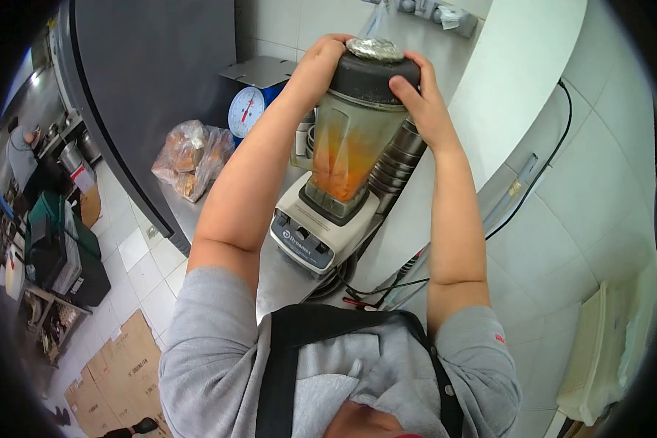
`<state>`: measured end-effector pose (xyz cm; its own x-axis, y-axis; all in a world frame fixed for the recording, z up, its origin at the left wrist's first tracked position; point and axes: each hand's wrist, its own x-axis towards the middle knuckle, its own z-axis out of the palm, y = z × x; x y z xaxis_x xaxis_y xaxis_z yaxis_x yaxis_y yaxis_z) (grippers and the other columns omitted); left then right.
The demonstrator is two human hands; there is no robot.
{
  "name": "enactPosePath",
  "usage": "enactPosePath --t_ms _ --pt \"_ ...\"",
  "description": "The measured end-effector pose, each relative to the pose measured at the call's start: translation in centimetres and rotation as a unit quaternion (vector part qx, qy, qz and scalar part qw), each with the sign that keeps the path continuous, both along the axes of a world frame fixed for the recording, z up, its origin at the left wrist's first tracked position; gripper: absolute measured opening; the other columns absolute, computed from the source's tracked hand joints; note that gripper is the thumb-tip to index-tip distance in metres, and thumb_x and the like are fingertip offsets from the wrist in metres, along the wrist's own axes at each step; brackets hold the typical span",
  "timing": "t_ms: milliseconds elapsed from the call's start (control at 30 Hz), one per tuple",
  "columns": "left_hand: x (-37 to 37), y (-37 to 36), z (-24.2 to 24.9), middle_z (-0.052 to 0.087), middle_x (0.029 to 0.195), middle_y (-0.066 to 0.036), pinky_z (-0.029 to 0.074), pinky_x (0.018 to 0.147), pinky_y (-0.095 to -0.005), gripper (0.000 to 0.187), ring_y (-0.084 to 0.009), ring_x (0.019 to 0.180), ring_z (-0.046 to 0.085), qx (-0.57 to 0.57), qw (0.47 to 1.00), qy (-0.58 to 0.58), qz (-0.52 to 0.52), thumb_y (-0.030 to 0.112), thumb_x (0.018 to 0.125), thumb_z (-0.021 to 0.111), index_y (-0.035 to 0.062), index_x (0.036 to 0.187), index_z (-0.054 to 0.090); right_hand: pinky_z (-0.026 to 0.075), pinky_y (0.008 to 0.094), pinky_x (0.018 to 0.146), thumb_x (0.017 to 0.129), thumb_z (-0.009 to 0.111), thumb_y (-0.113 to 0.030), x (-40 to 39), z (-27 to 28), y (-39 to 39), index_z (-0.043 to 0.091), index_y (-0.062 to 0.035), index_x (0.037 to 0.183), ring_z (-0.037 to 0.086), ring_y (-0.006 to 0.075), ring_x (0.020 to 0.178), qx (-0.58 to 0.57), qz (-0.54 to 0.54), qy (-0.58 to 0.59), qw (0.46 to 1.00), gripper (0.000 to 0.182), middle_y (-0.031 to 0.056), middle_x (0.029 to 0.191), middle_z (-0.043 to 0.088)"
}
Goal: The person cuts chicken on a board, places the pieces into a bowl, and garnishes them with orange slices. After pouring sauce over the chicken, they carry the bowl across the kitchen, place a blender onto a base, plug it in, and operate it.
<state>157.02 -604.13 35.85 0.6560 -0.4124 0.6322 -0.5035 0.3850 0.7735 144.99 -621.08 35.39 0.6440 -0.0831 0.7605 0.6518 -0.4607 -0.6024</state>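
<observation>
A blender jar (347,142) with orange contents in its lower part stands on a cream blender base (321,226) with a dark front panel. Its black lid (369,80) is topped by a crumpled foil-covered piece (374,50). From the left, my left hand (327,58) grips the lid, its fingertips mostly hidden behind it. My right hand (427,102) clasps the opposite side, with the thumb pressed on the lid's front and the fingers around its edge.
Left of the blender lie a plastic bag of food (191,157) and a blue dial scale (247,111). Stacked metal cups (398,164) stand behind the jar. Cables (387,288) run beside the base. Across the room, a person (22,153) stands near metal pots.
</observation>
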Motion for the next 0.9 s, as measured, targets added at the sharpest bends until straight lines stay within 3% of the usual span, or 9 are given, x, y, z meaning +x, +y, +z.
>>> enactPosePath --t_ms 267,333,567,667,700,767,867,900 --pt "0.7 -0.5 -0.2 0.062 0.111 -0.011 0.045 0.089 -0.029 0.045 -0.0169 0.1 0.057 0.024 1.0 -0.01 0.005 0.03 0.093 0.043 0.0003 0.123 0.058 0.042 0.0345 0.098 0.084 0.073 -0.048 0.9 -1.5 -0.6 0.045 0.0009 0.128 0.052 0.0224 0.114 0.023 0.003 -0.042 0.999 0.072 0.0164 0.123 0.053" --pt "0.2 -0.2 0.1 0.063 0.11 -0.011 0.046 0.087 -0.0296 0.045 -0.0171 0.098 0.058 0.031 0.998 0.037 -0.029 0.03 0.093 0.043 0.0005 0.123 0.057 0.043 0.0343 0.097 0.084 0.073 -0.049 0.8 -1.1 -0.6 0.045 0.0011 0.128 0.052 0.0226 0.113 0.008 0.005 -0.029 1.0 0.072 0.0171 0.121 0.054" --pt "0.5 0.2 0.6 0.063 0.106 -0.01 0.048 0.083 -0.0313 0.044 -0.0164 0.092 0.06 0.082 0.996 -0.019 0.003 0.031 0.091 0.043 0.0053 0.124 0.059 0.042 0.036 0.098 0.087 0.066 -0.055 0.6 -1.3 -1.8 0.048 0.0002 0.125 0.056 0.0246 0.107 -0.054 -0.049 -0.022 0.997 0.07 0.0155 0.112 0.06" --pt "-0.4 0.5 0.9 0.064 0.105 -0.009 0.047 0.082 -0.0304 0.044 -0.0157 0.092 0.06 0.095 0.994 -0.043 0.027 0.031 0.091 0.044 0.0051 0.122 0.06 0.04 0.0358 0.1 0.088 0.056 -0.065 -1.2 2.7 -2.6 0.05 -0.0006 0.123 0.056 0.0236 0.11 -0.118 -0.052 0.094 0.987 0.073 0.0136 0.114 0.06" --pt "-0.2 0.3 1.0 0.064 0.105 -0.008 0.047 0.082 -0.03 0.044 -0.0154 0.092 0.06 0.094 0.994 -0.037 0.028 0.031 0.091 0.043 0.0055 0.122 0.061 0.039 0.0346 0.102 0.089 0.047 -0.072 -0.4 4.4 -4.2 0.052 -0.0031 0.127 0.054 0.0224 0.117 -0.201 -0.09 0.123 0.968 0.079 0.0141 0.12 0.06" --pt "0.2 0.0 0.8 0.065 0.104 -0.008 0.047 0.081 -0.0291 0.044 -0.0149 0.092 0.06 0.096 0.995 -0.02 0.033 0.033 0.091 0.043 0.0061 0.121 0.062 0.039 0.0353 0.102 0.088 0.048 -0.071 2.6 8.4 -4.7 0.044 -0.0142 0.143 0.054 0.0302 0.122 -0.261 -0.147 0.002 0.954 0.079 0.0186 0.139 0.052" --pt "-1.5 0.7 1.4 0.065 0.103 -0.007 0.047 0.082 -0.0282 0.041 -0.0147 0.091 0.06 0.079 0.995 0.052 -0.013 0.023 0.088 0.05 0.007 0.124 0.06 0.04 0.0385 0.103 0.091 0.052 -0.059 1.6 9.1 0.7 0.055 -0.0069 0.128 0.055 0.0327 0.118 -0.24 -0.182 0.09 0.95 0.065 0.0192 0.13 0.057" --pt "-1.4 0.6 1.6 0.065 0.104 -0.008 0.046 0.083 -0.0294 0.038 -0.0157 0.092 0.059 0.06 0.998 0.028 -0.005 0.025 0.091 0.049 0.0054 0.121 0.06 0.04 0.0395 0.103 0.092 0.053 -0.056 1.5 9.1 2.8 0.059 -0.0045 0.123 0.056 0.0335 0.117 -0.232 -0.189 0.121 0.947 0.06 0.0195 0.127 0.059"
